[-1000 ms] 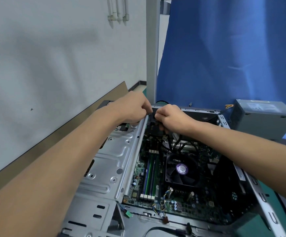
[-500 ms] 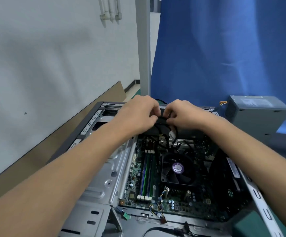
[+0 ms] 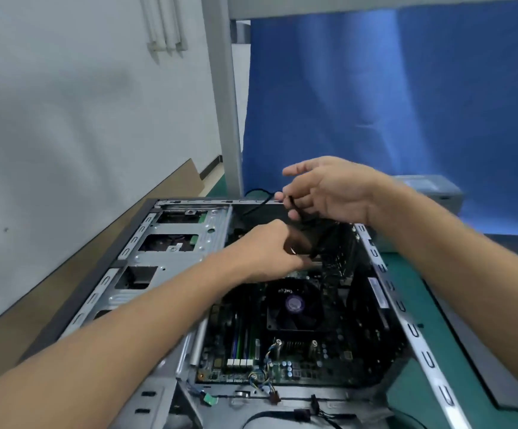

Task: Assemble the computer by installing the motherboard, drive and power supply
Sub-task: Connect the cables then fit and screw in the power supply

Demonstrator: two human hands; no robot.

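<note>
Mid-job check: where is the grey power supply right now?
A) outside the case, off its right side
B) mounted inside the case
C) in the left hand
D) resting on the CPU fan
A: the power supply stands outside the computer case, beyond its right wall, partly hidden by the right forearm.

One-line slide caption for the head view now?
Left hand and right hand handle black cables over the motherboard in the open case; power supply sits outside.

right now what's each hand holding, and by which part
Right hand pinches a black cable partway along its length; left hand seems to grip it lower down, exact spot blurred.
</note>
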